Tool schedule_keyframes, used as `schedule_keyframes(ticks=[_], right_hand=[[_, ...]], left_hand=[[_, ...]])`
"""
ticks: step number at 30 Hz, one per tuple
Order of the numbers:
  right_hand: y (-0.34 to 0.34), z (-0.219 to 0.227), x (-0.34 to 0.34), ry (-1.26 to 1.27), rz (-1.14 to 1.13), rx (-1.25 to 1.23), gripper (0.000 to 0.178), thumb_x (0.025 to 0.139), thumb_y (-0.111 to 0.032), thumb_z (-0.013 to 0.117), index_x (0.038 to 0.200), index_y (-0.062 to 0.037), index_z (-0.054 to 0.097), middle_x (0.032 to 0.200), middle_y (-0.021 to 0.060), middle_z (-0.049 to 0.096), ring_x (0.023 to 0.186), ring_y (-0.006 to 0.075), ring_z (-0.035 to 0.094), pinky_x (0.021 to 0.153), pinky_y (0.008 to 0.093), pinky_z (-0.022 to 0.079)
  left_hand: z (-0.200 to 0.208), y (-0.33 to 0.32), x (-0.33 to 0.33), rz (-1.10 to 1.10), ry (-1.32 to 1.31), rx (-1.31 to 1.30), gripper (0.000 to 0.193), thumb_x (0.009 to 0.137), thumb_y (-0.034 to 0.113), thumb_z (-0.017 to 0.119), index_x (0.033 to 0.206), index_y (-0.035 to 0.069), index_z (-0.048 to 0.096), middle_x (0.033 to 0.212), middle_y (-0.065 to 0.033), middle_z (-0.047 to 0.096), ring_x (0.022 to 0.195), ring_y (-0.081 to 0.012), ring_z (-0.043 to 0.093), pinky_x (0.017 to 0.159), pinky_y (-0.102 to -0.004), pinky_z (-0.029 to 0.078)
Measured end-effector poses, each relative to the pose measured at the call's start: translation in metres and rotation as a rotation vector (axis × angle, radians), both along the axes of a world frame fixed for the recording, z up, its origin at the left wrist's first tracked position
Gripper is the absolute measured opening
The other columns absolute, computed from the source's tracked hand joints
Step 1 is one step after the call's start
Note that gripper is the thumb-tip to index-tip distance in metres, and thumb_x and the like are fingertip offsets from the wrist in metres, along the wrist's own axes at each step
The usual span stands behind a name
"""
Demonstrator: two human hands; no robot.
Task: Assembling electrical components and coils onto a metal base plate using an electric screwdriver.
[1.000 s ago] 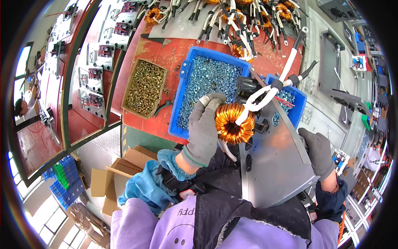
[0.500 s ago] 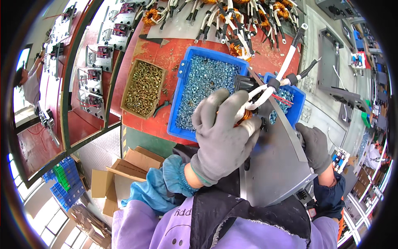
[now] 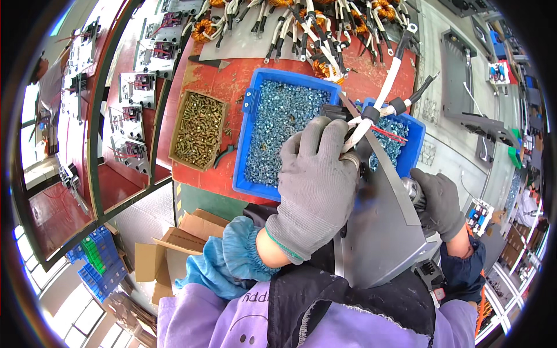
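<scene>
A grey metal housing [image 3: 380, 232] rests against my lap, its thin upper edge slanting up towards the bins. My left hand [image 3: 319, 185], in a grey glove, is closed over the near end of a thick white cable [image 3: 362, 130] at the housing's top. That cable has black sleeves and a ring terminal pointing away from me; thin red wires [image 3: 390, 134] stick out beside it. Whatever lies under my left fingers is hidden. On the housing's right side my gloved right hand [image 3: 441, 203] is wrapped round a silver, rounded metal tool [image 3: 413, 194], mostly covered by the hand.
Blue bins of nuts [image 3: 284, 133] and small hardware [image 3: 394, 145] stand on the red bench [image 3: 232, 75]. A carton of brass-coloured screws [image 3: 200, 130] and dark-handled pliers [image 3: 223, 155] lie left. Copper coils with cables [image 3: 313, 23] crowd the back. An open cardboard box [image 3: 168, 255] stands lower left.
My left hand has rolled over, its back now upward, covering the copper coil seen before. More of the silver tool shows at my right hand. The view has shifted slightly.
</scene>
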State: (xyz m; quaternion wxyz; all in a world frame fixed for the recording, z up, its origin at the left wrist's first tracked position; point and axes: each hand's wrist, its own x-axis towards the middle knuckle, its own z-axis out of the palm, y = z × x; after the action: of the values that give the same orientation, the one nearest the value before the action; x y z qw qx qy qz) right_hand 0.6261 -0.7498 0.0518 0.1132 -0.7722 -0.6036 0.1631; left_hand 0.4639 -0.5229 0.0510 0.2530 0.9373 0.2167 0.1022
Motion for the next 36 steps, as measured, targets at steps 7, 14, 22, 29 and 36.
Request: schedule_keyframes(ticks=[7,14,22,29,36], right_hand=[[0.000,0.000,0.000,0.000,0.014,0.009,0.084,0.054,-0.028,0.086,0.126,-0.0042,0.049,0.086,0.0089,0.063,0.070,0.0286,0.061,0.063,0.0387,0.045],[-0.001,-0.002,0.001,-0.011,0.024,0.022,0.087,0.053,-0.031,0.086,0.127,-0.0036,0.048,0.088,0.0097,0.064,0.071,0.0288,0.061,0.063,0.0385,0.045],[0.000,0.003,0.003,0.004,0.024,-0.007,0.086,0.054,-0.030,0.086,0.127,-0.0037,0.048,0.087,0.0097,0.064,0.072,0.0288,0.061,0.063,0.0386,0.045],[0.001,0.004,0.003,0.011,0.015,0.003,0.085,0.056,-0.031,0.085,0.127,-0.0054,0.048,0.086,0.0088,0.064,0.072,0.0281,0.061,0.064,0.0382,0.045],[0.001,0.014,0.003,-0.024,0.033,-0.034,0.084,0.056,-0.035,0.084,0.127,-0.0049,0.048,0.081,0.0075,0.059,0.071,0.0269,0.059,0.062,0.0383,0.043]], left_hand=[[0.017,0.006,-0.003,-0.129,0.053,0.023,0.027,0.073,0.016,0.068,0.098,0.007,0.070,0.127,-0.0131,0.048,0.122,-0.0356,0.043,0.097,-0.0487,0.036],[0.024,0.012,-0.002,-0.193,0.106,0.037,0.032,0.074,0.017,0.068,0.104,0.008,0.068,0.127,-0.0147,0.047,0.124,-0.0354,0.042,0.100,-0.0498,0.035],[0.028,0.020,-0.005,-0.329,0.160,0.115,0.034,0.073,0.014,0.067,0.106,0.007,0.068,0.129,-0.0152,0.046,0.125,-0.0354,0.042,0.101,-0.0483,0.035],[0.019,-0.002,-0.001,-0.028,0.102,-0.020,0.037,0.079,0.012,0.065,0.115,0.006,0.062,0.125,-0.0156,0.050,0.122,-0.0335,0.045,0.100,-0.0448,0.037],[0.012,-0.014,-0.002,0.170,-0.025,-0.245,0.033,0.081,0.007,0.064,0.113,0.004,0.060,0.122,-0.0151,0.053,0.113,-0.0338,0.053,0.094,-0.0452,0.043]])
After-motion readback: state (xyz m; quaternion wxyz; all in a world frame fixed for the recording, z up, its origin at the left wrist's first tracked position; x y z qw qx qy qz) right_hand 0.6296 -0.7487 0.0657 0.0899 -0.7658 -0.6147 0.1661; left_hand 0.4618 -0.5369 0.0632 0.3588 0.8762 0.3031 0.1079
